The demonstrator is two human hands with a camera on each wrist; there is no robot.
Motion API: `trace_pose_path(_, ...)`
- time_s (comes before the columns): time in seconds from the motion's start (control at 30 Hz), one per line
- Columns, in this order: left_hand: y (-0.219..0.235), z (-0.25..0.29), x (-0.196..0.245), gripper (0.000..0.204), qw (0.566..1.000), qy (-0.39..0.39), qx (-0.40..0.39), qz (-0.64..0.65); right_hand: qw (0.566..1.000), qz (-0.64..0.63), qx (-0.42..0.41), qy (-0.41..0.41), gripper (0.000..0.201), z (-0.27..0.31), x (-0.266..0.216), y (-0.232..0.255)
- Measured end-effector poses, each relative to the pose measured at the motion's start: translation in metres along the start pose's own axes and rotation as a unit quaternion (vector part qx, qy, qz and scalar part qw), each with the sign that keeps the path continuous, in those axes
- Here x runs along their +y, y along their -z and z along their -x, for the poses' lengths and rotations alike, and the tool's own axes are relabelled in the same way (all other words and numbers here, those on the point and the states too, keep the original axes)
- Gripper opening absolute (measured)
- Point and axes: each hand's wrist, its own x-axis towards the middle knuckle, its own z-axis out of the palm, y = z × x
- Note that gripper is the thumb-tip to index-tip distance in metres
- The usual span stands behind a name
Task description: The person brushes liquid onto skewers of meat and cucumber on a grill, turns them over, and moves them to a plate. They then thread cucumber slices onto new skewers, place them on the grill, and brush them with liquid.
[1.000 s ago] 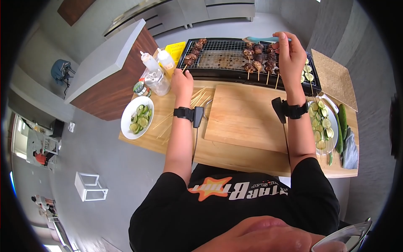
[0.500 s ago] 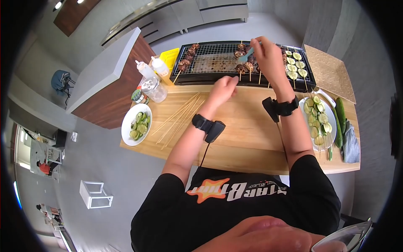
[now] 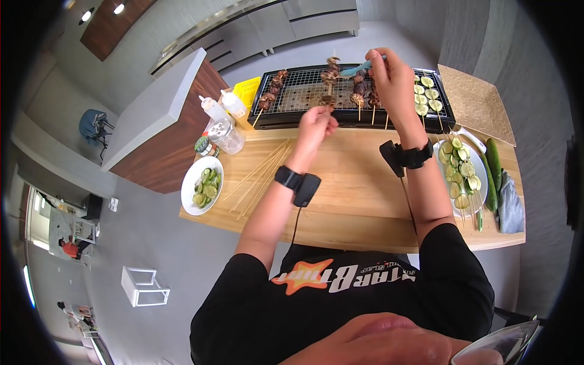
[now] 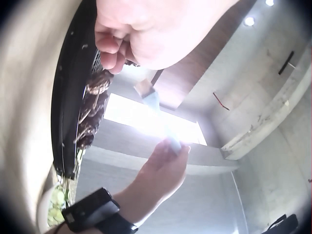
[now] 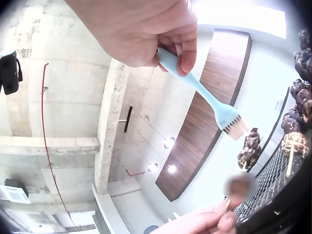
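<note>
My left hand (image 3: 315,131) pinches the stick of a meat skewer (image 3: 330,74), which stands tilted up over the front of the black grill (image 3: 286,120). Its dark browned chunks lie above my fingers. In my right hand (image 3: 394,84) is a light-blue basting brush (image 5: 207,97), held by its handle. The brush's pale bristles (image 5: 237,129) point at the upper chunks of the skewer and come close to them. Other browned skewers (image 3: 359,91) lie on the grate just right of it, partly behind my right hand.
One skewer (image 3: 272,91) lies at the grill's left end, green slices (image 3: 432,94) at its right. Squeeze bottles (image 3: 233,103), a shaker jar (image 3: 228,137) and a bowl (image 3: 202,204) stand left. Bare sticks (image 3: 258,176) lie near a cutting board (image 3: 359,176). A plate (image 3: 483,198) and cucumbers (image 3: 493,158) are right.
My left hand has moved from the grill's left end to the middle, taken hold of a skewer and raised it off the grate. The right hand has moved left with the brush.
</note>
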Motion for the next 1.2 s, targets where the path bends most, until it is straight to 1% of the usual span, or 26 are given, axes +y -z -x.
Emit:
trace_pose_path(0.07, 0.025, 0.003, 0.004, 0.020, 0.999, -0.027, 0.024, -0.027, 1.000, -0.013, 0.006, -0.006, 0.025, -0.001, -0.005, 0.003)
trace_pose_path(0.13, 0.051, 0.006, 0.010, 0.019, 0.996, -0.035, 0.043, -0.064, 0.999, -0.030, 0.017, -0.002, 0.026, -0.003, -0.003, 0.005)
trace_pose_path(0.17, 0.066, 0.002, 0.008, 0.019, 0.994, -0.032, 0.053, -0.085, 0.999, -0.028, 0.022, 0.007, 0.026, -0.003, -0.002, 0.006)
trace_pose_path(0.3, 0.108, -0.009, -0.002, 0.018, 0.988, -0.040, 0.089, -0.120, 0.999, -0.035, 0.020, -0.011, 0.026, -0.005, -0.006, 0.010)
trace_pose_path(0.4, 0.126, -0.017, -0.012, 0.019, 0.981, -0.042, 0.093, -0.163, 0.999, -0.042, 0.022, -0.007, 0.026, -0.005, -0.006, 0.011)
trace_pose_path(0.43, 0.126, -0.017, -0.011, 0.019, 0.976, -0.021, 0.098, -0.194, 0.999, -0.044, 0.022, -0.006, 0.026, -0.005, -0.006, 0.011)
trace_pose_path(0.53, 0.134, -0.024, -0.016, 0.019, 0.960, -0.003, 0.097, -0.261, 0.998, -0.053, 0.021, -0.011, 0.026, -0.006, -0.007, 0.012)
trace_pose_path(0.63, 0.131, -0.023, -0.011, 0.019, 0.915, -0.013, 0.130, -0.382, 0.998, -0.057, 0.025, -0.011, 0.026, -0.006, -0.008, 0.014)
trace_pose_path(0.67, 0.127, -0.018, -0.008, 0.020, 0.863, -0.077, 0.161, -0.472, 0.998, -0.057, 0.027, -0.009, 0.026, -0.006, -0.008, 0.014)
trace_pose_path(0.7, 0.120, -0.012, -0.007, 0.020, 0.798, -0.139, 0.190, -0.555, 0.998, -0.053, 0.030, -0.008, 0.025, -0.007, -0.009, 0.015)
trace_pose_path(0.73, 0.108, -0.008, -0.001, 0.021, 0.720, -0.200, 0.216, -0.628, 0.998, -0.049, 0.032, -0.008, 0.025, -0.007, -0.011, 0.016)
trace_pose_path(0.83, 0.064, -0.002, 0.019, 0.020, 0.737, -0.337, 0.187, -0.556, 1.000, -0.008, 0.029, 0.001, 0.025, -0.007, -0.007, 0.016)
trace_pose_path(0.87, 0.044, -0.001, 0.019, 0.021, 0.778, -0.318, 0.166, -0.515, 1.000, 0.009, 0.025, 0.005, 0.025, -0.008, -0.004, 0.015)
trace_pose_path(0.9, 0.022, 0.001, 0.025, 0.025, 0.876, -0.215, 0.102, -0.419, 1.000, 0.018, 0.018, 0.004, 0.024, -0.008, -0.002, 0.013)
trace_pose_path(0.93, 0.007, -0.003, 0.018, 0.032, 0.911, -0.154, 0.058, -0.379, 1.000, 0.026, 0.011, 0.003, 0.024, -0.007, 0.001, 0.011)
trace_pose_path(0.97, -0.006, -0.009, 0.011, 0.035, 0.941, -0.098, -0.001, -0.324, 0.999, 0.035, 0.004, 0.003, 0.023, -0.007, 0.005, 0.009)
trace_pose_path(1.0, -0.020, -0.011, 0.005, 0.035, 0.975, -0.004, -0.057, -0.214, 0.998, 0.062, -0.012, 0.014, 0.022, -0.006, 0.013, 0.005)
trace_pose_path(1.07, -0.043, -0.008, -0.004, 0.032, 0.993, 0.066, -0.078, -0.060, 0.992, 0.118, -0.041, 0.035, 0.021, -0.006, 0.025, 0.002)
trace_pose_path(1.1, -0.050, -0.010, -0.009, 0.030, 0.993, 0.068, -0.089, -0.025, 0.988, 0.129, -0.085, -0.003, 0.021, -0.003, 0.024, 0.004)
trace_pose_path(1.17, -0.057, -0.013, -0.017, 0.026, 0.990, 0.073, -0.111, 0.042, 0.986, 0.146, -0.083, 0.001, 0.022, -0.002, 0.023, 0.004)
trace_pose_path(1.2, -0.057, -0.016, -0.019, 0.024, 0.989, 0.079, -0.116, 0.041, 0.985, 0.153, -0.082, 0.003, 0.022, -0.001, 0.023, 0.003)
